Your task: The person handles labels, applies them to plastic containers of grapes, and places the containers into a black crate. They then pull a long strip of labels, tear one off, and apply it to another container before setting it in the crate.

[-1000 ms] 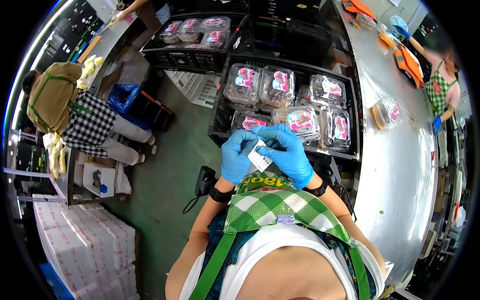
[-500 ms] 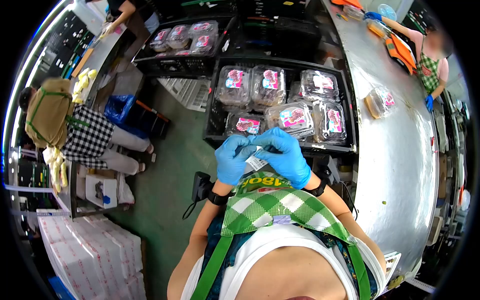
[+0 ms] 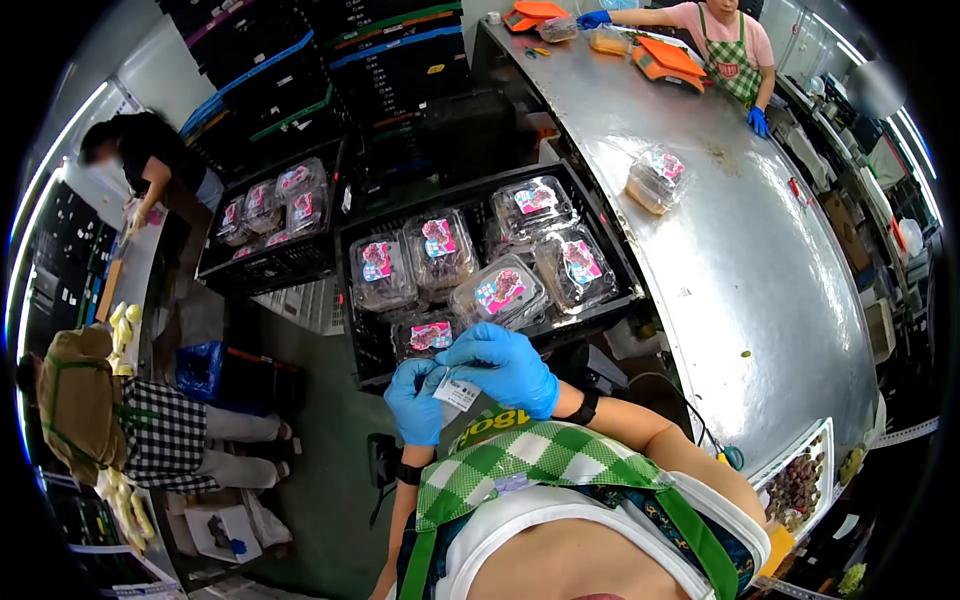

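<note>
The left hand (image 3: 416,402) and right hand (image 3: 503,366) pinch a white label (image 3: 457,392), print unreadable, near the black crate's (image 3: 360,345) edge.

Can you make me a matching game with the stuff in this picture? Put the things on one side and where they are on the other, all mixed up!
Things:
1. white label
2. single clear box
3. orange scale
4. tray of grapes

Places:
A. alone in the middle of the shiny metal table
B. at the near end of the table, by the person's right elbow
C. between the two blue-gloved hands, left and right
D. at the far end of the table, by the co-worker in pink

Pairs: 1-C, 2-A, 3-D, 4-B
</note>
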Available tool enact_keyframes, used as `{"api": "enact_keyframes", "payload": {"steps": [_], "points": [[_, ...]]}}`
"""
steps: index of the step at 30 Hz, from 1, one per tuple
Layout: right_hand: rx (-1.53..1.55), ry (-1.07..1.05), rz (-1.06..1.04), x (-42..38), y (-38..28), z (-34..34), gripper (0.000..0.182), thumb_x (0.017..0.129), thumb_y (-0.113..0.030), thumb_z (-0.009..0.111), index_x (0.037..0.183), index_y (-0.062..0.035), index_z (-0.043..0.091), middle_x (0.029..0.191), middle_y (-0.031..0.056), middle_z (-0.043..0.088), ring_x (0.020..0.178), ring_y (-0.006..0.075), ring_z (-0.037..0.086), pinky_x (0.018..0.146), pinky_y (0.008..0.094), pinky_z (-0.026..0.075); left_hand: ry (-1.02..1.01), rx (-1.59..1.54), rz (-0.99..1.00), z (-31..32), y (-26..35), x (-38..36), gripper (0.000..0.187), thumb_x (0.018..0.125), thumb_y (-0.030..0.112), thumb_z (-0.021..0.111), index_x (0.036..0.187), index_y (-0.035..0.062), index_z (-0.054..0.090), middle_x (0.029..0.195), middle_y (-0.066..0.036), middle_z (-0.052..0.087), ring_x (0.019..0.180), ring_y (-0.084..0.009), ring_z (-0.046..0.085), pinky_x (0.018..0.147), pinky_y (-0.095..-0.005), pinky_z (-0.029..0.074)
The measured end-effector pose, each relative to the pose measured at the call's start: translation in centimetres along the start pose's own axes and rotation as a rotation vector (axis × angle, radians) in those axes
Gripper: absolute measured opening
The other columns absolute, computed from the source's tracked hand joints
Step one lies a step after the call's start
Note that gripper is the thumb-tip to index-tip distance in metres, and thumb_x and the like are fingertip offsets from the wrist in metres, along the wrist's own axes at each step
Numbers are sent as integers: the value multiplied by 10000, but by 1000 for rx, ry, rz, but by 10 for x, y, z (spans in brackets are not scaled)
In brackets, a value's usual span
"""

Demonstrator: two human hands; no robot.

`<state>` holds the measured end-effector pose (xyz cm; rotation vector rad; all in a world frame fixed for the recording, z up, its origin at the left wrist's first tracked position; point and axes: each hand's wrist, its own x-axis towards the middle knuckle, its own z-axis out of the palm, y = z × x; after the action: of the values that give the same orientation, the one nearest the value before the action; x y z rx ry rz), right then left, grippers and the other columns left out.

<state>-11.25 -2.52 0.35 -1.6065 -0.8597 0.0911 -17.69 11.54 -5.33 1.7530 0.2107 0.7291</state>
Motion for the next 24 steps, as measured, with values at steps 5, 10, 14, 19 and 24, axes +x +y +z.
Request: {"api": "enact_keyframes", "payload": {"steps": [5,10,14,19,24], "points": [[-109,105,-104,0,4,-3,145,664,-93,650,808,-79,633,774,60,560,680,193,554,600,269,448,-36,-29,-27,5,6,5,88,710,-73,564,702,4,523,674,1,502,600,-52,462,561,-188,401],[-177,181,-175,2,4,-11,143,661,-52,647,801,-64,628,772,64,566,678,184,551,589,260,440,-24,-127,-85,11,6,10,72,740,-64,518,713,2,527,670,1,512,601,-53,466,562,-195,405],[-7,331,-94,1,1,-20,122,682,-65,645,798,-43,612,778,73,565,678,188,553,601,267,439,16,17,-144,11,2,18,53,766,-1,539,716,9,526,657,-1,520,596,-56,461,535,-205,392],[208,563,62,-10,16,-19,99,717,-63,619,807,-35,589,735,64,557,640,148,525,595,252,430,75,-36,-164,13,4,22,63,786,51,552,750,9,521,694,6,484,636,-68,402,574,-208,360],[541,880,346,-30,32,-31,103,768,-79,599,848,-17,578,773,-16,556,690,32,479,630,183,412,-247,-150,-379,8,-5,33,251,845,127,443,1034,-33,483,1011,-70,508,813,-127,483,749,-251,407]]}}
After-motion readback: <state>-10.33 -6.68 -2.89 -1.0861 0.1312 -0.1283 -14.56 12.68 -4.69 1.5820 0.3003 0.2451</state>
